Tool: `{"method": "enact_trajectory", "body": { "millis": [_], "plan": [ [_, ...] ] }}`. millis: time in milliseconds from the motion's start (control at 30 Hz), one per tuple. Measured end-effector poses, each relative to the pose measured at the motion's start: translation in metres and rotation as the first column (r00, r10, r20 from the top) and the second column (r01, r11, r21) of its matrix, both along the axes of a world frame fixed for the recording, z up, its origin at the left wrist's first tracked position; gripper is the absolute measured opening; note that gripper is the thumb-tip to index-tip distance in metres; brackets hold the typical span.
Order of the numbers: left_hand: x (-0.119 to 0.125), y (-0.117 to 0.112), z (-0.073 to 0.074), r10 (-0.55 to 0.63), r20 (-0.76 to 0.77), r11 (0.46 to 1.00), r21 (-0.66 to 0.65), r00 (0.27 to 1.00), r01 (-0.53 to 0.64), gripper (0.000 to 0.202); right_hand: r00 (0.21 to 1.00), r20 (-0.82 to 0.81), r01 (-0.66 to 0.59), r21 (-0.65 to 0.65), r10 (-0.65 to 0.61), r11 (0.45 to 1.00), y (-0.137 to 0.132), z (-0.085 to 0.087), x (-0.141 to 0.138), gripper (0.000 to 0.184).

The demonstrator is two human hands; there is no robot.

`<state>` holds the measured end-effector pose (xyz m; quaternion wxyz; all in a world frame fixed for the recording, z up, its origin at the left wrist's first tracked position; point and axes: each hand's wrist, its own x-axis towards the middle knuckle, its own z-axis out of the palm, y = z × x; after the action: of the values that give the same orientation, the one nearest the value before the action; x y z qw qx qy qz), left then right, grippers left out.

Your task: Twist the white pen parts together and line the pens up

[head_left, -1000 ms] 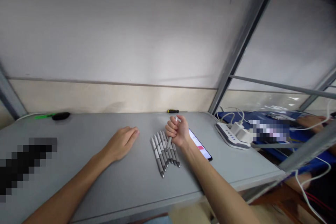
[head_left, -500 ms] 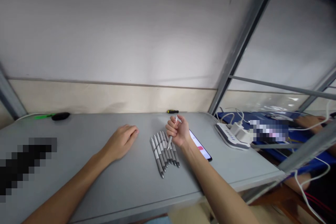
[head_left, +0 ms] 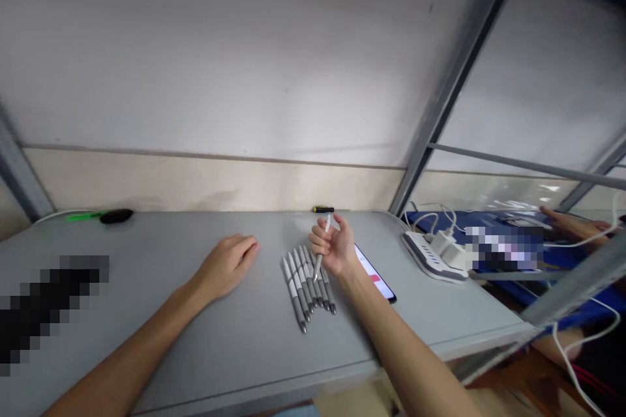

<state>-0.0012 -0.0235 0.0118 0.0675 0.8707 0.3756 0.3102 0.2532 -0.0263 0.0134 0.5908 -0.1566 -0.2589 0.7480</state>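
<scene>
My right hand [head_left: 338, 249] is closed around a white and grey click pen [head_left: 317, 267], its palm turned partly up. The pen is tilted, with its white end up between thumb and fingers and its tip pointing down. Just below and left of it lies a row of several matching pens [head_left: 297, 288], side by side on the grey desk [head_left: 229, 352]. Left of the row, my left hand [head_left: 225, 268] rests on the desk with its fingers together and curled; no object shows in it. The underside of that hand is hidden.
A lit phone [head_left: 379, 279] lies partly behind my right wrist. A power strip [head_left: 433, 257] with white plugs stands further right. By the wall are a yellow-black screwdriver [head_left: 323, 209] and a black and green object [head_left: 116, 215]. Another person's hand [head_left: 570, 225] is beyond the metal frame.
Both my hands stay nearly where they were, the right one still holding the pen. The view has shifted slightly. The other person's hand at the right has moved, its fingers now extended.
</scene>
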Motion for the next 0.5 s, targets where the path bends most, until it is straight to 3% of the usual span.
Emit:
{"method": "enact_trajectory", "body": {
  "millis": [133,267,500],
  "plan": [
    [0.0,0.001,-0.002,-0.005,-0.014,1.0,0.013,1.0,0.005,0.034,0.996,-0.007,-0.084,0.008,0.084,0.996,0.001,0.0,-0.005,0.014],
    [0.0,0.002,-0.002,0.003,-0.01,1.0,0.031,1.0,-0.003,0.034,0.987,0.071,-0.144,-0.013,0.144,0.99,-0.003,0.002,-0.016,0.015],
    [-0.001,0.002,-0.003,0.019,-0.004,0.999,0.05,1.0,-0.019,0.033,0.903,0.392,-0.219,0.06,0.178,0.974,-0.017,0.002,-0.035,0.018]
  ]
}}
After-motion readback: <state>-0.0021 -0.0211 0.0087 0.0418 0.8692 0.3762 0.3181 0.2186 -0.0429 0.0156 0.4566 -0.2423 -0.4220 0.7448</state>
